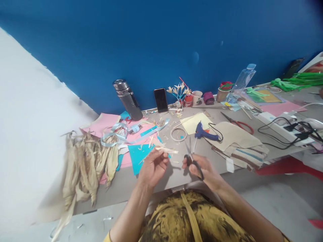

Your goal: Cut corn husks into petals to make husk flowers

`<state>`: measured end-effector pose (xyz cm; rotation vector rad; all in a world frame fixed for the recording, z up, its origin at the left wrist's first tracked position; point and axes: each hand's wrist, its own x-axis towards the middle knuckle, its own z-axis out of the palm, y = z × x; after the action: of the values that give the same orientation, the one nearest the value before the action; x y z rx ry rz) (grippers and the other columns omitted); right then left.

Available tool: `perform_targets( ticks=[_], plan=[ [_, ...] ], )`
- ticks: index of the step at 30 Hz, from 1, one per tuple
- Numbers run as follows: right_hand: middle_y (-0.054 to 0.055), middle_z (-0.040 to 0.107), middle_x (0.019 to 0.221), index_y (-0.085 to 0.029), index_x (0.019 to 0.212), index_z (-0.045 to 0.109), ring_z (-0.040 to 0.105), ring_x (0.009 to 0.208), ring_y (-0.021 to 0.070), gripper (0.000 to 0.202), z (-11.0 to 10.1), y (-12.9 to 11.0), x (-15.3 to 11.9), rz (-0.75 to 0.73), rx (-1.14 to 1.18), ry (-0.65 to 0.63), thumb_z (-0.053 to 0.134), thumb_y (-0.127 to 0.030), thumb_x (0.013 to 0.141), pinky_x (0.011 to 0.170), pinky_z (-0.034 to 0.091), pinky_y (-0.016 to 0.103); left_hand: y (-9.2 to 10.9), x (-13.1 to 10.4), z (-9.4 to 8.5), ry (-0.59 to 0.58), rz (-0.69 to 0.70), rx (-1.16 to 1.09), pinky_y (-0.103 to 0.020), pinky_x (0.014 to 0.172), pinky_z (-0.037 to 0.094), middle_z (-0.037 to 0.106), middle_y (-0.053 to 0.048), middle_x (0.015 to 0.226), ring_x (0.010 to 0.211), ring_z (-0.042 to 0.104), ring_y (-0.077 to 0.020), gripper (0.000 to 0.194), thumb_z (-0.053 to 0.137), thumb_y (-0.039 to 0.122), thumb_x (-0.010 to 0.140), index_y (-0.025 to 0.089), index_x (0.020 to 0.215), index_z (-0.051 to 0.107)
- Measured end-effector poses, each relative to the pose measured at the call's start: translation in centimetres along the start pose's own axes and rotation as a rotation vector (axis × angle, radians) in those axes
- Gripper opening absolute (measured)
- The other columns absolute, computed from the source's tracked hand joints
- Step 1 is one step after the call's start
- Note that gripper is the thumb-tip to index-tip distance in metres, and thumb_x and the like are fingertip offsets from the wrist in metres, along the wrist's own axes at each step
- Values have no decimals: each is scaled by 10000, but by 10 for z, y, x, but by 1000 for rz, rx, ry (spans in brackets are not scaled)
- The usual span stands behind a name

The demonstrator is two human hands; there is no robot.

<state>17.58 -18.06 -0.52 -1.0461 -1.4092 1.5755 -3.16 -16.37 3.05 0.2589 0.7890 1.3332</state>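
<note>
Between the thumb and fingers of my left hand [154, 166] is a pale strip of dried husk [168, 150], its free end pointing right. My right hand [203, 170] grips black-handled scissors [188, 148], with the blades pointing up and away from me, a little right of the strip and apart from it. Below and beyond the left hand lies a blue paper sheet [137, 156] with small scraps on it. A roll of tape [178, 134] and a blue glue gun [205, 132] rest on the table beyond the scissors.
Bunches of dried husks [84, 164] hang over the table's left edge. A dark flask [128, 100], a phone [160, 100] and husk flowers [178, 91] stand by the blue wall. Red-handled pliers [239, 124], a clear bottle [242, 80] and a power strip [277, 129] are at the right.
</note>
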Motion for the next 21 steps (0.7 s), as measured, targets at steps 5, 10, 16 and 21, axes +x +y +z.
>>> perform_targets(
  ticks=[5, 10, 16, 21],
  plan=[
    [64, 654, 841, -139, 952, 640, 539, 680, 155, 553, 18, 7, -11, 59, 32, -139, 689, -651, 749, 582, 415, 246, -4, -5, 21, 6, 30, -131, -181, 505, 404, 575, 23, 673, 639, 570, -92, 254, 796, 72, 615, 145, 723, 578],
    [-5, 541, 695, -140, 851, 620, 423, 597, 112, 536, 29, 4, -3, 0, 3, -99, 703, -658, 739, 525, 319, 221, -16, -10, 30, 0, -24, -81, -170, 433, 308, 530, 32, 602, 540, 487, -71, 265, 794, 83, 627, 160, 700, 551],
    [-35, 439, 583, -145, 674, 567, 365, 554, 98, 550, 34, 7, 2, 13, 27, -24, 730, -670, 699, 499, 271, 221, -21, -13, 27, 15, -25, -73, -165, 442, 318, 519, 34, 575, 540, 492, -79, 275, 791, 85, 611, 166, 693, 541],
    [-18, 512, 542, -153, 600, 556, 406, 523, 101, 534, 39, 4, 3, 54, 30, 9, 775, -637, 651, 491, 308, 220, -20, -13, 27, 15, -33, -57, -168, 456, 342, 533, 27, 582, 558, 508, -86, 281, 786, 89, 615, 170, 692, 529]
  ],
)
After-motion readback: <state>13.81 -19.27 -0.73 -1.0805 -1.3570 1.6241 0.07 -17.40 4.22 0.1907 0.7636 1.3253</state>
